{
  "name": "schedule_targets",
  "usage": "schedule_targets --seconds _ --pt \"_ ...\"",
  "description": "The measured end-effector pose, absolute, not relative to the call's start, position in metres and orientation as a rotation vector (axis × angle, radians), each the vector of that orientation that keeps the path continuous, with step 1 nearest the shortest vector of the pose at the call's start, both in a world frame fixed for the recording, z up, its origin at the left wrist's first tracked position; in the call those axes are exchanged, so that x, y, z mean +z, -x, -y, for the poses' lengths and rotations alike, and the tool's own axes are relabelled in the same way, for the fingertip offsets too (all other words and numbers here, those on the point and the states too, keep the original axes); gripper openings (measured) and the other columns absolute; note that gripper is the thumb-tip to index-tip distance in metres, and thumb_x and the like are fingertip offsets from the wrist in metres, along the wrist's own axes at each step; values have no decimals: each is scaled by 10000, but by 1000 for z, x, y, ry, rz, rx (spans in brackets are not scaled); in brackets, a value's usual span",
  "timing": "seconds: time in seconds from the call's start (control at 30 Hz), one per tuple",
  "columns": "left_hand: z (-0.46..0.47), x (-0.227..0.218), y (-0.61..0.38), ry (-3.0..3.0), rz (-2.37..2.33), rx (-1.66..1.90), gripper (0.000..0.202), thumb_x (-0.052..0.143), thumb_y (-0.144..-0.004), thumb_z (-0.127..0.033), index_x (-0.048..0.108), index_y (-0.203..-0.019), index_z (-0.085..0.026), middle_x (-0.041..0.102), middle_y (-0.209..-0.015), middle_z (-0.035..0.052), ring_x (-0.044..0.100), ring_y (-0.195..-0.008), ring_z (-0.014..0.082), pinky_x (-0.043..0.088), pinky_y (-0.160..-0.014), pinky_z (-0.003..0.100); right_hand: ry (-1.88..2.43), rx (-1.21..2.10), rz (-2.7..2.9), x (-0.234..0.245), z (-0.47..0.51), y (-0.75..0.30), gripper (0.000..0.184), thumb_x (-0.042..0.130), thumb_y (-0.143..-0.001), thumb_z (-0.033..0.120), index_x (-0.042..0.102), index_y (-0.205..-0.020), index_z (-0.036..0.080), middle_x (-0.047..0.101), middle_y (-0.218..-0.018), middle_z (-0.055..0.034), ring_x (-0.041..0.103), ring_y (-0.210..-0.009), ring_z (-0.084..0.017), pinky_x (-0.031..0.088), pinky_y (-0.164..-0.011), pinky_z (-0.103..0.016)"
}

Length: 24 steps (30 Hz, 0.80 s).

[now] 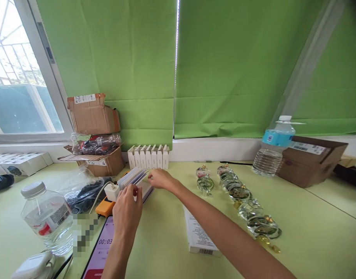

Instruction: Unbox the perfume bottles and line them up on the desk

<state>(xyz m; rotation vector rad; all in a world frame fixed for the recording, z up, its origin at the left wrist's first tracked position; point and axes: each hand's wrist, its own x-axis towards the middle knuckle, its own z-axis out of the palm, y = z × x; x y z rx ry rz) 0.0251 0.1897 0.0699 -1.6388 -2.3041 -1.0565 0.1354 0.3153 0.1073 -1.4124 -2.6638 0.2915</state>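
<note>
In the head view a row of thin white pieces, like flat cards or folded cartons (pixel 132 176), stands on the table between my two hands. My left hand (pixel 128 205) is at its near edge, fingers curled and pinched on a pale flat piece. From the right, my right hand (pixel 160 179) reaches over with its fingers closed at the far corner of that piece. The fingers partly cover what they grip. Just behind stand several narrow open white boxes (pixel 149 157) in a row. A printed white box (pixel 199 234) lies beneath my right forearm.
Clear round ornaments with gold parts (pixel 239 192) lie in two rows at right. Water bottles (pixel 48 223) (pixel 272 149) flank the workspace. A phone (pixel 99 248), white charger (pixel 111 192) and orange device (pixel 105 207) sit left. Cardboard boxes (pixel 92 116) (pixel 310 161) stand along the back.
</note>
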Motion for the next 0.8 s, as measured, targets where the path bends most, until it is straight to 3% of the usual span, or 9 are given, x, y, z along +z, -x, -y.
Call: schedule_targets --seconds 0.1,0.23,0.33,0.4,0.57,0.7,0.8 --pt "-186 71 -32 1696 2285 -1047 212 423 -917 -392 553 -835 -246 681 -883 -10 603 -785 172 310 -561 245 1582 251 2714 129 -314 -162 267 512 -823 272 723 -920 142 728 -926 -131 660 -889 -234 444 -705 -267" --pt "-184 73 -42 1784 2316 -959 246 398 -916 -443 554 -840 -269 691 -837 -24 613 -748 190 277 -546 249 1842 320 2833 139 -296 -196 268 629 -745 387 726 -725 139 687 -566 -69 670 -688 -218 467 -679 -277" --pt "-183 74 -48 1850 2344 -883 258 389 -914 -455 548 -827 -271 695 -824 -25 621 -738 200 259 -544 250 1945 343 2875 129 -277 -211 326 675 -693 466 720 -690 144 660 -502 -46 664 -661 -207 473 -697 -285" --pt "-181 75 -51 1896 2344 -851 263 385 -914 -450 543 -810 -266 694 -807 -24 624 -734 201 253 -543 249 1969 376 2898 121 -267 -216 321 694 -670 456 716 -662 136 666 -517 -47 657 -623 -197 472 -670 -281" --pt "-179 72 -57 1971 2334 -836 264 383 -913 -452 558 -834 -271 707 -815 -13 636 -754 205 257 -546 248 1879 332 2877 117 -259 -227 106 735 -584 234 713 -615 134 712 -650 -82 661 -639 -207 429 -577 -246" --pt "-181 68 -61 2014 2309 -830 267 385 -914 -449 568 -835 -272 710 -810 -12 643 -759 200 270 -549 249 1702 86 2675 127 -261 -235 184 587 -789 295 722 -832 178 721 -913 -113 657 -853 -240 396 -644 -266" --pt "-182 65 -63 2036 2305 -815 270 383 -917 -442 580 -848 -271 711 -818 -7 647 -763 192 285 -550 253 1647 -17 2547 125 -263 -238 234 486 -874 302 696 -897 200 704 -967 -113 641 -915 -256 376 -672 -282"
